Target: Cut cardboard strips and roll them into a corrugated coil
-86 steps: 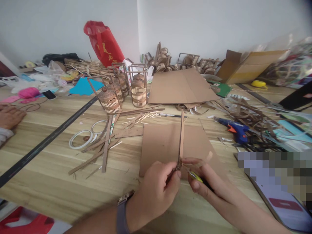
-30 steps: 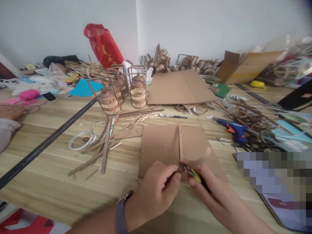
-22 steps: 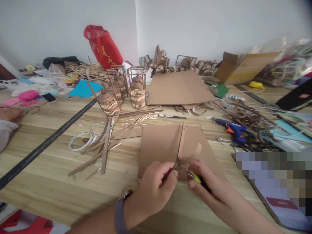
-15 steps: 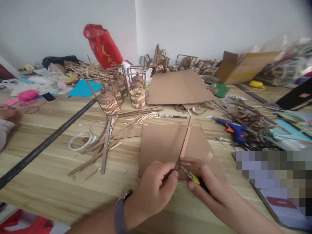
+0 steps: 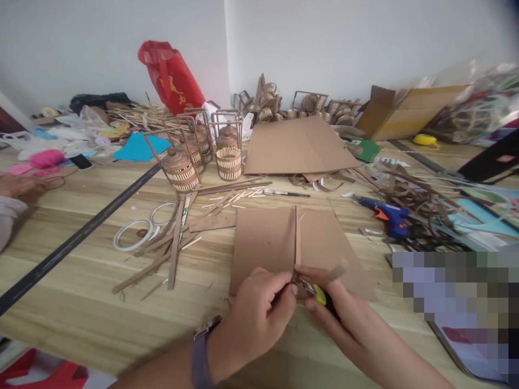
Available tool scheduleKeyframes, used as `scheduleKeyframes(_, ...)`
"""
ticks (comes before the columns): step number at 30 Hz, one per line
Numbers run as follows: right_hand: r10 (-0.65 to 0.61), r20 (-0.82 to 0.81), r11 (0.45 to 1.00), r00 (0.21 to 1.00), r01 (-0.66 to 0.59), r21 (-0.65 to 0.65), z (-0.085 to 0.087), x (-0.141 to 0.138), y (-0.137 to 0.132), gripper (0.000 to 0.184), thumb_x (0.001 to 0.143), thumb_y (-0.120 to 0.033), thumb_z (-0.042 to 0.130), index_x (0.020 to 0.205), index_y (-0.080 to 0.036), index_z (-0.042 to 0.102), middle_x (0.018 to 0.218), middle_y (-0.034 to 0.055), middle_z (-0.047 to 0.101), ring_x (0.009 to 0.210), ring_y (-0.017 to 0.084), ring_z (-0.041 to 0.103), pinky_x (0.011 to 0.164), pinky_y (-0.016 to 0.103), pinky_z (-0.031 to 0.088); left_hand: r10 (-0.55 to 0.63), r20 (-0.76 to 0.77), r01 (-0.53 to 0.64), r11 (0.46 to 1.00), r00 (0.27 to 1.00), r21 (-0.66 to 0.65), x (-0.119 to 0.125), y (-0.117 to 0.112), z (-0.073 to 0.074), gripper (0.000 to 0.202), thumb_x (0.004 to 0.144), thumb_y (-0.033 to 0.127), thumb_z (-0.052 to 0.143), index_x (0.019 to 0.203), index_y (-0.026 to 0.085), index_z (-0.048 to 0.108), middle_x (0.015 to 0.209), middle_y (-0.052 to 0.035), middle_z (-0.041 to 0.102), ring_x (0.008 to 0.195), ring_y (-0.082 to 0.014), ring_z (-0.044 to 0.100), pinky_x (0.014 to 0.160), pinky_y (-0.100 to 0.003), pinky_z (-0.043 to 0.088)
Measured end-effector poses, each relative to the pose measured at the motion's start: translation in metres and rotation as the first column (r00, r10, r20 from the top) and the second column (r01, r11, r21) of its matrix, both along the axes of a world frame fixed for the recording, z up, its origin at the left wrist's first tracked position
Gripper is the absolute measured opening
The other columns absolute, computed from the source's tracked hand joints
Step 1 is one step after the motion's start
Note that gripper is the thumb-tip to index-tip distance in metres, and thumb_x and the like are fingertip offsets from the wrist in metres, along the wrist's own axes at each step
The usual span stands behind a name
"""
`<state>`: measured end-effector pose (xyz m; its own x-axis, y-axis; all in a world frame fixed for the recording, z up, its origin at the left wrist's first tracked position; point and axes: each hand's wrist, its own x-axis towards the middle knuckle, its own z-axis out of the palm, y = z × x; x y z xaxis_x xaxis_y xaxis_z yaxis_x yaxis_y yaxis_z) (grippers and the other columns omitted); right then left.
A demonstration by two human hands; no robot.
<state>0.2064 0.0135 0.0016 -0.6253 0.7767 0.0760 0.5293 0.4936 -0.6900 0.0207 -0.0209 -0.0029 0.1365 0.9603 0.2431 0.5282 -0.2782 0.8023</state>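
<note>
clock centred on the fingertips, twelve pointing away from the wearer.

brown strip [image 5: 298, 237]: long, narrow, turned nearly edge-on. runs from the fingertips to twelve o'clock, above the cardboard sheet [image 5: 261, 237]; cannot tell if its far end touches. small split or sliver near that end.

left hand [image 5: 259, 319]: thumb and forefinger pinch the strip's near end; other fingers curled under, their contact hidden. strap at the wrist.

right hand [image 5: 344, 310]: grasps a small yellow-and-black tool [image 5: 320, 295], metal tip toward ten, close against the near end. forefinger reaches to the strip; pale blurred scrap beside that finger, cannot tell whether loose or attached. exact bite of the tip hidden.

handling, as judged: strip looks very light, dry, springy along its length, stiffer across its width; probably not slippery, but thin enough to split along the grain or snap if bent hard. best hold seems a firm pinch on the flat faces, close behind the metal tip, with fingertips out of the blade's line. far end likely swings at small wrist turns. tool looks compact, rigid; hold by the coloured body.

around: loose strips [image 5: 175, 254] toward nine; lidded basket [image 5: 180, 173] at ten; pen [image 5: 286, 193] at twelve; glue gun [image 5: 395, 216] at two. far off, between nine and ten, another person's hand [image 5: 16, 185] rests on the table [image 5: 101, 302].
</note>
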Motion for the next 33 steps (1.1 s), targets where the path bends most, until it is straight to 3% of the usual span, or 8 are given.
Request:
scheduleKeyframes(6,-0.047,-0.069,0.994,0.997,0.053,0.091,-0.006,-0.004,-0.001,0.034,0.099,-0.037,0.040,0.127,-0.023,0.052,0.112,0.0115,0.072,0.103,0.023,0.070,0.085,0.034,0.057,-0.001,-0.002,0.001,1.000,1.000,-0.007,0.001,0.000,0.001,0.026,0.095,0.023,0.044,0.073,0.019,0.056,0.065,-0.0012,0.056,0.063,-0.0157,0.052,0.060,-0.025,0.034)
scheduleKeyframes(12,-0.062,-0.116,0.997,0.991,0.056,-0.052,0.004,-0.001,0.000,0.042,0.099,-0.044,0.040,0.133,-0.025,0.053,0.104,0.0072,0.073,0.088,0.020,0.071,0.077,0.028,0.058,-0.012,0.055,0.014,0.999,0.998,-0.035,0.000,0.000,0.001,0.027,0.096,0.026,0.043,0.076,0.019,0.061,0.069,-0.0027,0.061,0.067,-0.0169,0.055,0.062,-0.026,0.035)
scheduleKeyframes(17,-0.114,-0.182,0.965,0.977,0.066,-0.252,0.004,0.005,0.003,0.044,0.099,-0.050,0.038,0.133,-0.026,0.053,0.077,0.0010,0.066,0.065,0.014,0.063,0.062,0.022,0.057,-0.011,0.091,0.021,0.993,0.996,-0.114,0.000,0.001,0.000,0.031,0.096,0.030,0.042,0.074,0.019,0.060,0.066,-0.0014,0.058,0.064,-0.0166,0.053,0.061,-0.026,0.035)
scheduleKeyframes(19,-0.105,-0.193,0.962,0.976,0.051,-0.268,0.004,0.006,0.004,0.043,0.099,-0.050,0.038,0.131,-0.027,0.054,0.074,0.0005,0.064,0.065,0.014,0.062,0.062,0.022,0.057,-0.026,0.121,0.046,0.986,0.992,-0.160,0.001,0.001,0.000,0.027,0.096,0.029,0.041,0.079,0.019,0.060,0.065,-0.0003,0.057,0.063,-0.0159,0.053,0.060,-0.026,0.036)
scheduleKeyframes(24,-0.026,-0.127,0.982,0.992,0.001,-0.190,0.008,0.001,0.004,0.042,0.098,-0.049,0.040,0.127,-0.024,0.056,0.100,0.0058,0.070,0.088,0.018,0.067,0.080,0.028,0.057,-0.054,0.263,0.124,0.958,0.963,-0.257,0.002,0.002,0.005,0.021,0.093,0.017,0.038,0.094,0.019,0.059,0.077,-0.0006,0.061,0.070,-0.0152,0.056,0.066,-0.025,0.040)
scheduleKeyframes(28,0.036,-0.070,0.981,0.997,-0.049,-0.190,0.013,0.001,0.006,0.042,0.099,-0.047,0.039,0.132,-0.024,0.052,0.118,0.0080,0.068,0.105,0.021,0.065,0.092,0.034,0.053,-0.001,0.348,0.103,0.956,0.938,-0.274,0.002,0.005,0.003,0.022,0.096,0.030,0.040,0.096,0.019,0.059,0.086,-0.0028,0.062,0.081,-0.0175,0.057,0.072,-0.027,0.042)
scheduleKeyframes(31,-0.013,-0.013,0.982,1.000,0.011,-0.188,0.017,0.006,0.012,0.047,0.097,-0.051,0.041,0.135,-0.025,0.047,0.124,0.0100,0.065,0.110,0.023,0.064,0.094,0.037,0.052,0.149,0.410,0.003,0.938,0.900,-0.347,-0.001,0.010,-0.004,0.031,0.095,0.044,0.042,0.095,0.018,0.058,0.068,0.0026,0.050,0.061,-0.0136,0.047,0.057,-0.025,0.037)
scheduleKeyframes(33,-0.136,0.011,0.982,0.991,0.136,-0.127,0.016,0.010,0.022,0.049,0.095,-0.055,0.040,0.131,-0.022,0.049,0.122,0.0117,0.066,0.111,0.024,0.064,0.093,0.039,0.052,0.243,0.497,-0.007,0.903,0.833,-0.430,-0.002,0.013,-0.009,0.036,0.092,0.051,0.044,0.096,0.018,0.056,0.060,0.0072,0.039,0.051,-0.0111,0.035,0.048,-0.023,0.028)
